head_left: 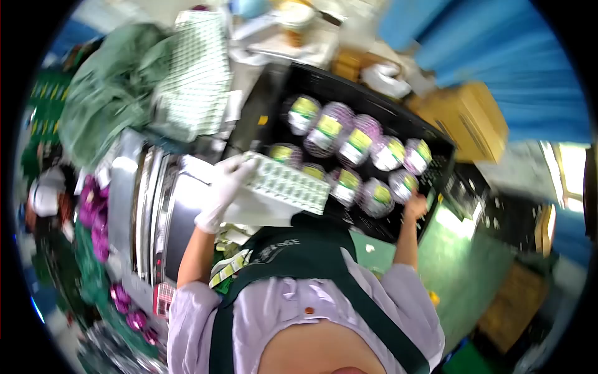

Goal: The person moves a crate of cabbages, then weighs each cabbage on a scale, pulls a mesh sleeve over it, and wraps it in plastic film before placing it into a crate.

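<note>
A worker's left hand (pixel 227 187) in a white glove pinches the upper left end of a white rectangular sheet bearing rows of small green-and-white labels (pixel 289 182), fingers closed on its edge, while the bare right hand (pixel 415 207), fingers curled, meets the near edge of a round, clear-wrapped bundle with a yellow-green and white label (pixel 403 185); blur hides whether it is gripped. Two rows of similar labelled bundles (pixel 360 140) fill a black plastic crate (pixel 374 103). The sheet hangs over the crate's near left side, partly covering bundles there. A brown cardboard box (pixel 467 121) stands just beyond the crate's right side; a crumpled green translucent plastic bag (pixel 106 93) lies at left beside another pale label sheet (pixel 196 75). The held sheet's printed face is turned up toward the camera, its long axis slanting from upper left to lower right.
</note>
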Motion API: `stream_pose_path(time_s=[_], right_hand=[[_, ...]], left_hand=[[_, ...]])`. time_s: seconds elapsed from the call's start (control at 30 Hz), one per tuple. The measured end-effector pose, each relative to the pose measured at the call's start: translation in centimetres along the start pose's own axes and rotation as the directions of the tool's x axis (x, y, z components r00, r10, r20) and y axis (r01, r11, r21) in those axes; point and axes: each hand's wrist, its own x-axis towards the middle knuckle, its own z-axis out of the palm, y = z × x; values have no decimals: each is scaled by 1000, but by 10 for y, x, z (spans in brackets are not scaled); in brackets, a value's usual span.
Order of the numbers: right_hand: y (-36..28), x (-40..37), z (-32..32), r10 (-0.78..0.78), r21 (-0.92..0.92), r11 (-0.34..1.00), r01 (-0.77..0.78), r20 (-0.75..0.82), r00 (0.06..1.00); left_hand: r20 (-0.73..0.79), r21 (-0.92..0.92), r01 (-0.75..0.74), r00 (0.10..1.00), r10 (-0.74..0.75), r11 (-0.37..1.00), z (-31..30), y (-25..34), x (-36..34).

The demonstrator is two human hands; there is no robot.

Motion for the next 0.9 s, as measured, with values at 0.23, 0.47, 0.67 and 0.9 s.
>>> stream_pose_path(time_s=[0.23,0.47,0.67,0.9], right_hand=[[-27,-11,-16,-184,-94,980,175,-97,978],[-55,-14,-80,-230,185,960,211,85,970],[-51,1,-117,-285,46,956,291,-97,953],[-3,41,-82,-236,149,961,233,3,972]], left_hand=[[-367,-153,-46,930,-13,987,-82,12,42],[-642,-385,-35,728,-240,922,-207,-41,118],[-694,633,473,698,179,612,-208,-64,140],[-278,632,21,939,201,775,-66,15,117]])
